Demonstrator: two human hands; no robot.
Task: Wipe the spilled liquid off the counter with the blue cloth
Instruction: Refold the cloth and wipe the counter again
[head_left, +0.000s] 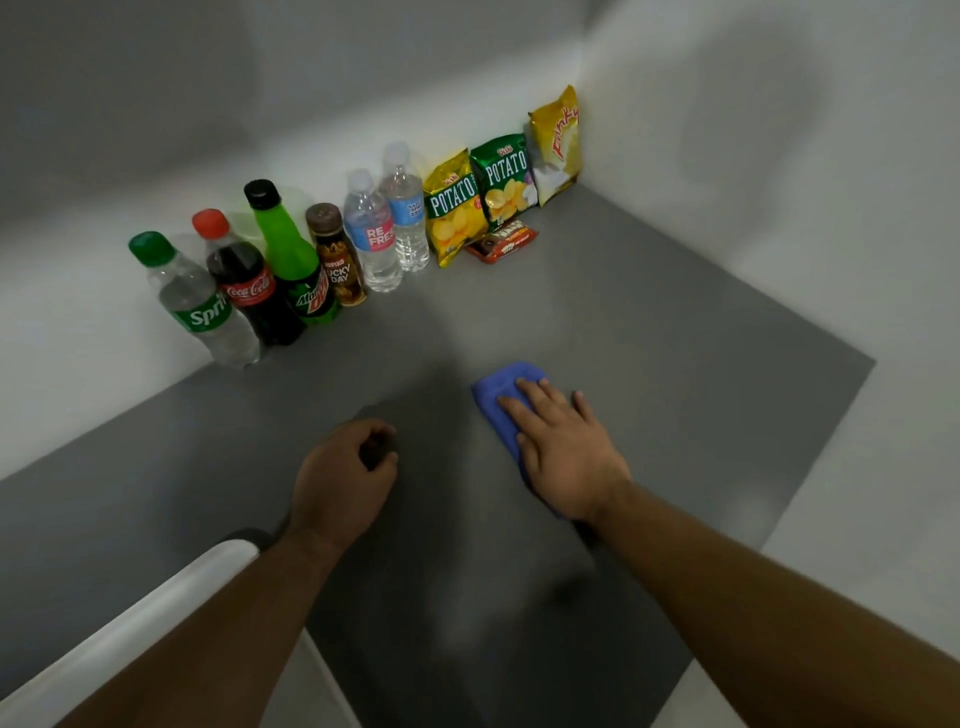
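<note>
The blue cloth (501, 387) lies folded on the grey counter (649, 364), right of the middle. My right hand (563, 447) presses flat on it with straight fingers, covering most of the cloth. My left hand (345, 480) hovers over the counter to the left with its fingers curled, and something small and dark shows between them that I cannot identify. No liquid shows plainly on the dim grey surface.
Along the back wall stands a row of bottles: Sprite (200, 306), Coca-Cola (249, 283), Mountain Dew (293, 260), a brown drink (337, 257) and two water bottles (387, 223). Chip bags (478, 197) and a red snack pack (504, 241) fill the corner. A white rail (135, 623) runs at lower left.
</note>
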